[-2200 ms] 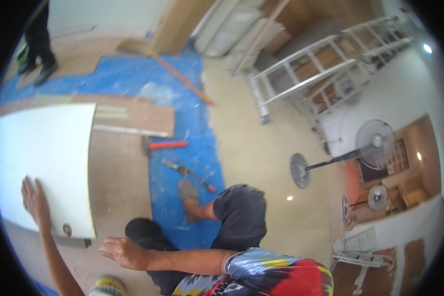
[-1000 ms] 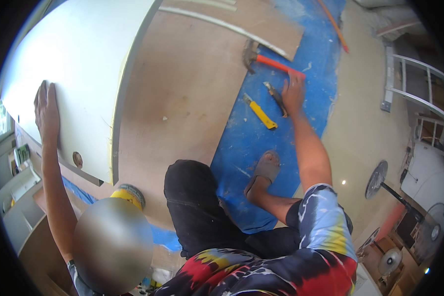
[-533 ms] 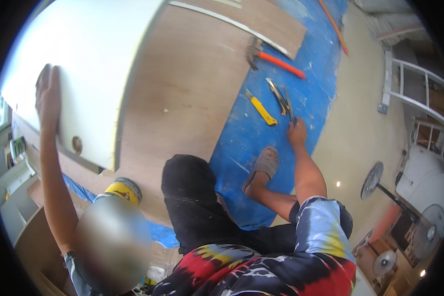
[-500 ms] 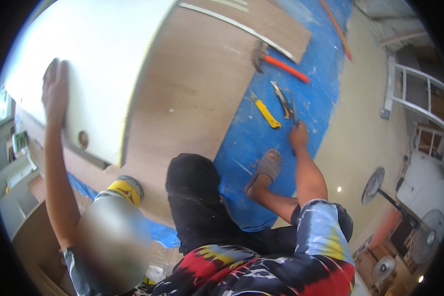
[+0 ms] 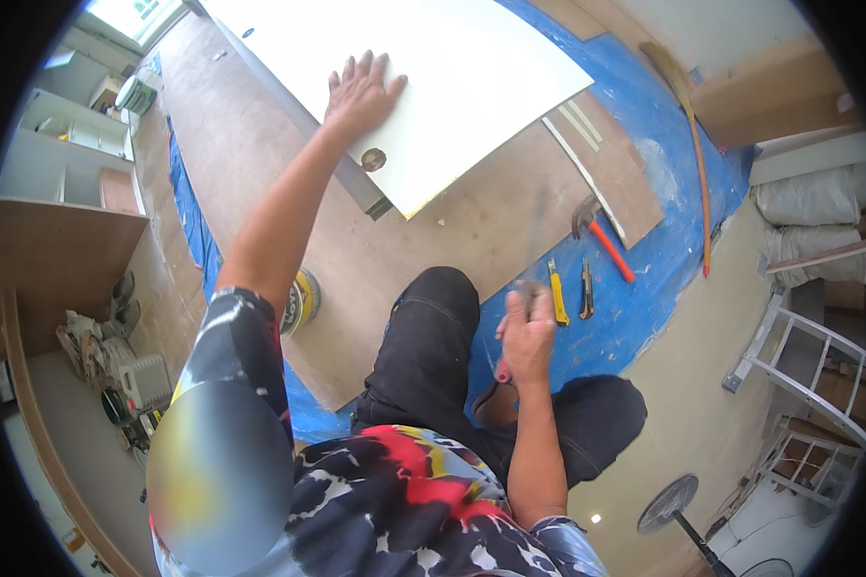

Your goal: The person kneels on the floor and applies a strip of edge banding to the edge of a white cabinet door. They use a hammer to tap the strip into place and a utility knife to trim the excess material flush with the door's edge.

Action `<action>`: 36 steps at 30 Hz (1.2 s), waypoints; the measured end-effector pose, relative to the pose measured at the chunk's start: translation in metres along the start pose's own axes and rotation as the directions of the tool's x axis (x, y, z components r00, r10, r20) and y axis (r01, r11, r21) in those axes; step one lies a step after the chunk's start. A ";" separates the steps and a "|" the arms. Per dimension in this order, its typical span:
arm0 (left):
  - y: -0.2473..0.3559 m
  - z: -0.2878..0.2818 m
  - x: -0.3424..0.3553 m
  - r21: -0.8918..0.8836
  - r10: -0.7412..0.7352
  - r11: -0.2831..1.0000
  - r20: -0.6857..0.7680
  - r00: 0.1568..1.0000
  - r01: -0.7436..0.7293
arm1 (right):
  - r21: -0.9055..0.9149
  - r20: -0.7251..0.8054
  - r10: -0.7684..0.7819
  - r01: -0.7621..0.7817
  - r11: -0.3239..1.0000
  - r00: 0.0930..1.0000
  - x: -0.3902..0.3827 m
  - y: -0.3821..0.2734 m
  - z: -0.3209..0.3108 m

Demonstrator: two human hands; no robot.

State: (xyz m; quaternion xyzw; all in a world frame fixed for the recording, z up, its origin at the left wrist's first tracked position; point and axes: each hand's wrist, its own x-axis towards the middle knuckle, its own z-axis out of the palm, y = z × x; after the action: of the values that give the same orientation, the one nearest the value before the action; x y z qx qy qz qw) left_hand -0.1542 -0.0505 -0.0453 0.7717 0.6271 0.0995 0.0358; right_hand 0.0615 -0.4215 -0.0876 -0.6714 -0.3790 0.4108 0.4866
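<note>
Under the left hand's (image 5: 361,99) fingers lies a white panel (image 5: 471,82)

I've got the panel (image 5: 471,77) on the board (image 5: 250,144), left hand (image 5: 363,101) on top, tub (image 5: 301,300) left of the left knee (image 5: 441,293). Right of the board, two cutters (image 5: 558,293) lie side by side on the sheet (image 5: 606,332), hammer (image 5: 610,250) beyond; right hand (image 5: 527,337) with tool (image 5: 503,370) just left. Ladder (image 5: 755,341) far right.
</note>
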 end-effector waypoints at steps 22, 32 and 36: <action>0.005 0.011 -0.062 -0.544 -0.621 0.729 -0.270 0.736 0.416 | -0.592 0.298 -0.416 0.509 0.625 0.859 0.100 -0.058 0.056; 0.006 0.011 -0.063 -0.506 -0.630 0.727 -0.220 0.745 0.465 | -0.609 0.403 -0.337 0.524 0.595 0.851 0.078 -0.045 0.066; 0.005 0.012 -0.060 -0.495 -0.618 0.735 -0.209 0.758 0.464 | -0.609 0.389 -0.355 0.527 0.593 0.850 0.069 -0.043 0.053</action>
State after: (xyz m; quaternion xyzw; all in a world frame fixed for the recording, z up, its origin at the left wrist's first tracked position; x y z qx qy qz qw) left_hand -0.1583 -0.1091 -0.0624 0.4933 0.7868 0.3541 0.1106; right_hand 0.0338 -0.3300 -0.0686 -0.6360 -0.7128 0.1765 0.2374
